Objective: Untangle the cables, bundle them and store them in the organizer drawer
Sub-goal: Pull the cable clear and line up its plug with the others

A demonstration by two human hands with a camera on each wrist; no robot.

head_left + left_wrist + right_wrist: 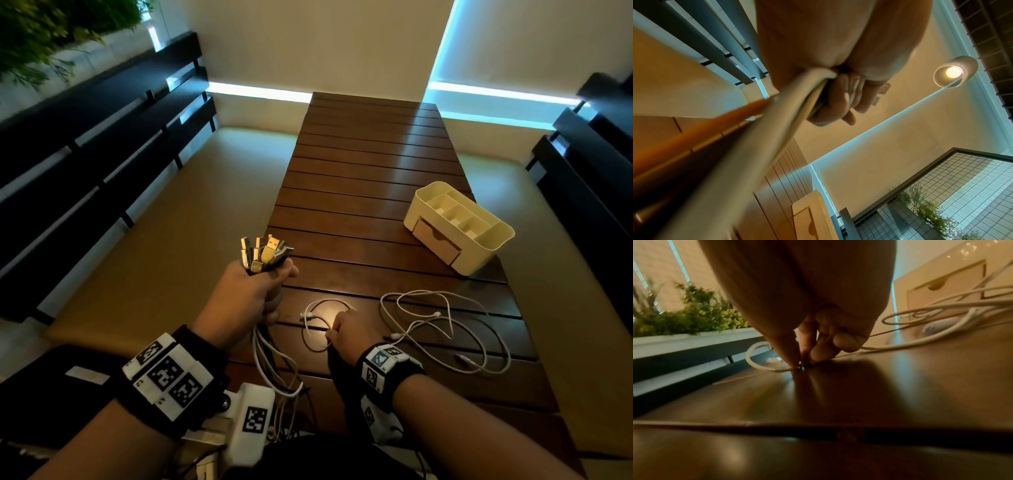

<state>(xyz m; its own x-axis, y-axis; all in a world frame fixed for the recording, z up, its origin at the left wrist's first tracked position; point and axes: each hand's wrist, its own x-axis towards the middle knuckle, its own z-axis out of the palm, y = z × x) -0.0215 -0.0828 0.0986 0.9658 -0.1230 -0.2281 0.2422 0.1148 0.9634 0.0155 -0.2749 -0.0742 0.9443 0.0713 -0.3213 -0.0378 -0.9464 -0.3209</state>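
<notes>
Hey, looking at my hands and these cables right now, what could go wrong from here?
1. The left hand grips many cables by their plugs while the cords hang off the table edge; they may tangle again.
2. The right hand pinches a small loop near the loose pile; pulling may drag the pile if the two are connected.
3. The organizer drawer looks closed, and both hands are occupied.

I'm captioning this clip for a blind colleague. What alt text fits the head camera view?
A person's left hand grips a bunch of cables with USB plugs fanned upward, while the right hand pinches a small white cable loop on a slatted wooden table. More loose white cables lie to the right, before a cream organizer whose drawer is closed.
</notes>
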